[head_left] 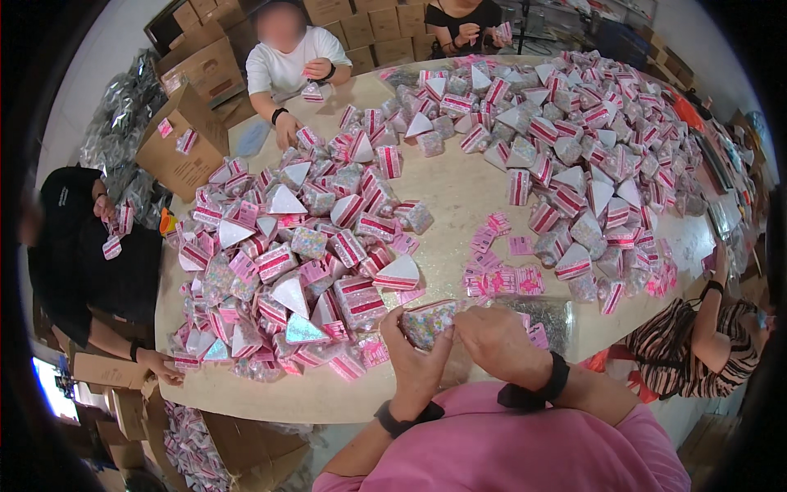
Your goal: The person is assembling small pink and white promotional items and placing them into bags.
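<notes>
Near the table's front edge, my left hand [416, 361] is closed around a wedge-shaped toy cake slice [428, 325]. Its upturned face is covered in pastel speckles, with a pink edge along the top. My right hand [502, 344] is closed at the slice's right corner, thumb and fingers pinched together; whether they grip the slice itself or something small on it is hidden. Pink printed cards [502, 280] lie just beyond my hands. Clear plastic bags [557, 318] lie flat beside my right hand, with more pink cards on them.
Heaps of wrapped cake slices cover the left [287, 271] and the far right [574, 148] of the pale table [455, 193]. Several other people sit around it, some holding slices. Cardboard boxes [182, 139] stand at left, and an open carton [246, 447] of slices sits below the edge.
</notes>
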Demonstrator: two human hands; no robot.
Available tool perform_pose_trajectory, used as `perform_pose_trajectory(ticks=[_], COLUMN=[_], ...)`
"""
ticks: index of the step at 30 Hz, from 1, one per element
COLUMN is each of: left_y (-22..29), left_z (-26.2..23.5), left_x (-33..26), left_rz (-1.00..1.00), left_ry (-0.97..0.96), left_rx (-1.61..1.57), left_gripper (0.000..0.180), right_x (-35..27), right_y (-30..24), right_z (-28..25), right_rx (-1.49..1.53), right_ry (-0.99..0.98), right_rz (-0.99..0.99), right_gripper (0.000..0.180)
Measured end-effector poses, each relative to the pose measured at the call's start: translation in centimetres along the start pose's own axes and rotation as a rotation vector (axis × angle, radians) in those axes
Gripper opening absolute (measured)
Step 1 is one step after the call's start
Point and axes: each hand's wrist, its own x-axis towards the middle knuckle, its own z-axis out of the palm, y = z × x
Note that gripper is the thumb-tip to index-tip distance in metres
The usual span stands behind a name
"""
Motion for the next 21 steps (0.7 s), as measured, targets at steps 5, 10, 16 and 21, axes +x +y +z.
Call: perform_pose_trajectory(ticks=[5,10,16,21], left_y=[-0.1,-0.1,0.1,1.2], left_z=[-0.2,0.2,0.1,-0.1], left_x=[0.2,0.1,0.6,1.3], left_rz=[0.085,0.049,-0.047,0.092], left_ry=[-0.012,-0.034,-0.068,-0.085], left_rx=[0.082,0.068,0.033,0.241], left_gripper=[0.066,0.066,0.065,0.064], right_x=[-0.2,-0.3,0.1,-0.3], right_y=[0.2,0.3,0.4,1.8], right_z=[0.3,0.0,-0.4,0.7], right_rx=[-0.011,-0.044,-0.140,-0.042], right_ry=[-0.004,-0.032,-0.102,-0.099], right_rz=[0.031,0.050,-0.026,0.051], right_gripper=[0.009,0.012,0.013,0.011])
